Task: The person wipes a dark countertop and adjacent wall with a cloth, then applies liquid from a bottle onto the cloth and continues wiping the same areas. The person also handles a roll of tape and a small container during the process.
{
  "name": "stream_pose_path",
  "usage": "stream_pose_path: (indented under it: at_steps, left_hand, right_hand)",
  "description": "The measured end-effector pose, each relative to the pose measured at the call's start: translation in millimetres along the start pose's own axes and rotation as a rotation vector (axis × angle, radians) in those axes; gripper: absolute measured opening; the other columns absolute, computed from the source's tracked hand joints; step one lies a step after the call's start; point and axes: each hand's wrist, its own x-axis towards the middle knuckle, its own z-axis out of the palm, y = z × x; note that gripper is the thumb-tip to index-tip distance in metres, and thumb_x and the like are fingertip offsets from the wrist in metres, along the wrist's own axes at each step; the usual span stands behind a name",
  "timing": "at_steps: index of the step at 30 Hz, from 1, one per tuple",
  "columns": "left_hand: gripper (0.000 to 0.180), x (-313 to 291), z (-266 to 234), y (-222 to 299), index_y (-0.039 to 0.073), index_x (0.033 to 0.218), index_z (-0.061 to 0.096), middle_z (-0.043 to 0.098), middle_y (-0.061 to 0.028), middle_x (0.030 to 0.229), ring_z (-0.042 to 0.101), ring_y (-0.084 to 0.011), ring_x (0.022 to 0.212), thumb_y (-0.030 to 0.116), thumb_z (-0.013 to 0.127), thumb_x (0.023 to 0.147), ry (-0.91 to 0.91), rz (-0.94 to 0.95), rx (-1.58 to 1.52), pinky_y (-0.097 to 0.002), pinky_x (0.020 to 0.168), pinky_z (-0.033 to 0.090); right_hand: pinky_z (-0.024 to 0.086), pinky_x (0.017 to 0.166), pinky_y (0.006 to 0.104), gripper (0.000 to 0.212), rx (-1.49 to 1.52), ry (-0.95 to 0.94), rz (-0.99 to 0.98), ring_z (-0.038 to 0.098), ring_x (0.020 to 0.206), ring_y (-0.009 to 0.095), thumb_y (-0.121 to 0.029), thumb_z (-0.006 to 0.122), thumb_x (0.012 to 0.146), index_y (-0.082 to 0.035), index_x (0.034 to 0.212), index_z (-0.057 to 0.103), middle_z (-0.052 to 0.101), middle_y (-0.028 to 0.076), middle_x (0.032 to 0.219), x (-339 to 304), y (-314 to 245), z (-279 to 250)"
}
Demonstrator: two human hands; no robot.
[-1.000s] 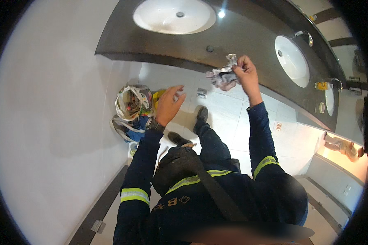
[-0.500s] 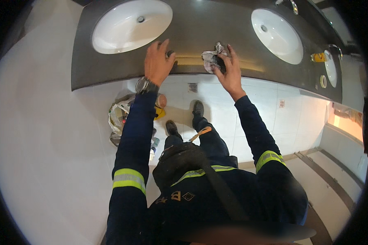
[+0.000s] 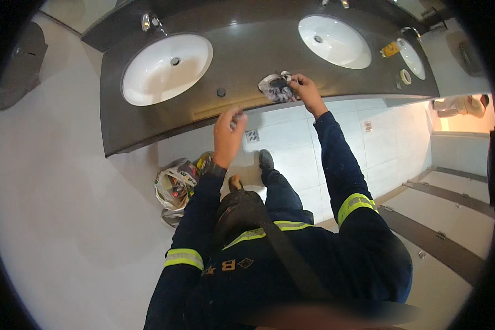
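On the dark counter (image 3: 247,66) lies a crumpled pale sheet (image 3: 272,91) with dark smears and a dark patch in its middle. My right hand (image 3: 309,94) pinches its right edge between thumb and fingers. My left hand (image 3: 228,137) hangs just in front of the counter's front edge, fingers curled, with something small and greyish between thumb and fingertips that I cannot make out. A small round black piece (image 3: 221,92) sits on the counter between the left basin (image 3: 143,88) and the sheet.
Another white basin (image 3: 335,44) and a third one (image 3: 412,59) are set into the counter rightward. A yellow-labelled bottle (image 3: 390,49) and a tape roll (image 3: 405,77) stand near the far one. Below, a stuffed bag (image 3: 170,190) rests on the floor near my feet.
My left hand has drawn back from beside the round black piece to the counter's front edge. My right hand has shifted to the sheet's right edge. The view has tilted.
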Motion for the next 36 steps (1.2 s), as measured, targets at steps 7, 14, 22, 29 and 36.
stream_pose_path:
  at_steps: [7, 14, 22, 29, 36]
  left_hand:
    - [0.044, 50.0, 34.3, 33.1, 0.001, 0.135, 0.058, 0.063, -0.0146, 0.125, 0.06, -0.0251, 0.116, 0.026, 0.064, 0.099, -0.003, -0.022, -0.388, -0.0372, 0.101, 0.048]
    - [0.039, 85.1, 58.2, 45.9, 0.003, 0.13, 0.056, 0.064, -0.0118, 0.12, 0.061, -0.0245, 0.114, 0.025, 0.064, 0.099, -0.364, -0.518, -1.141, -0.0433, 0.097, 0.051]
    - [0.02, 101.1, 47.5, 134.3, 0.003, 0.116, 0.064, 0.07, -0.0071, 0.107, 0.066, -0.0141, 0.095, 0.004, 0.058, 0.097, -0.174, 0.212, -0.427, -0.0295, 0.083, 0.052]
    - [0.024, 174.7, 73.5, 72.2, 0.003, 0.104, 0.066, 0.067, -0.0025, 0.099, 0.062, -0.0108, 0.092, -0.005, 0.046, 0.094, -0.168, 0.248, -0.382, -0.0257, 0.085, 0.05]
    - [0.022, 174.9, 51.7, 91.1, 0.004, 0.094, 0.064, 0.066, -0.0018, 0.094, 0.058, -0.0099, 0.087, -0.001, 0.043, 0.093, -0.142, 0.117, -0.386, -0.0251, 0.082, 0.046]
  right_hand:
    - [0.055, 0.065, 0.0266, 0.013, 0.39, -0.158, 0.047, 0.062, 0.07, 0.011, -0.014, 0.054, 0.102, -0.008, 0.112, 0.058, 0.063, 0.001, 0.094, -48.1, -107.7, 13.6]
    - [0.059, 0.073, 0.0256, 0.015, 0.424, -0.214, 0.151, 0.066, 0.084, 0.01, -0.013, 0.054, 0.103, -0.009, 0.117, 0.058, 0.063, 0.0, 0.102, -53.9, -121.3, -12.9]
    - [0.054, 0.077, 0.0294, 0.031, -0.034, -0.096, -0.464, 0.063, 0.082, 0.015, -0.006, 0.062, 0.091, -0.005, 0.122, 0.06, 0.063, 0.006, 0.103, -60.2, -167.5, -50.9]
    - [0.051, 0.082, 0.0316, 0.028, -0.22, 0.116, -0.491, 0.065, 0.087, 0.02, -0.006, 0.06, 0.094, -0.005, 0.122, 0.063, 0.071, 0.011, 0.097, 25.9, -109.9, -68.0]
    - [0.051, 0.086, 0.0282, 0.026, 0.148, -0.141, -0.057, 0.064, 0.099, 0.012, -0.015, 0.056, 0.102, -0.005, 0.126, 0.059, 0.071, 0.005, 0.109, 32.5, -115.7, -85.3]
